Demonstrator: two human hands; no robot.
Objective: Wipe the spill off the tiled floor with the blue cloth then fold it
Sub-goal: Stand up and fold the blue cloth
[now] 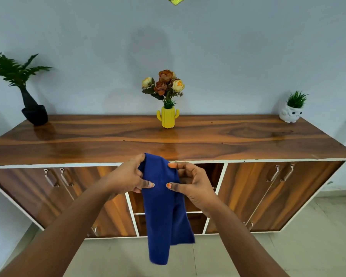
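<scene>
Blue cloth (164,206) hung in front of me, held up in the air between both my hands, over the near edge of the wooden sideboard (168,136) and well above the tiled floor (248,252). My left hand (128,176) pinched its upper left edge, thumb near the top and a fingertip pressed on the front. My right hand (190,182) pinched the upper right edge the same way. The cloth draped down long and narrow, seemingly doubled lengthwise already, its lower end loose. I saw no spill on the stretch of floor in view, so I judged I was at the folding. To fold it well, I would keep the top corners level, let the weight pull the layers straight, then bring the hanging end up to meet my fingers, edges matched
</scene>
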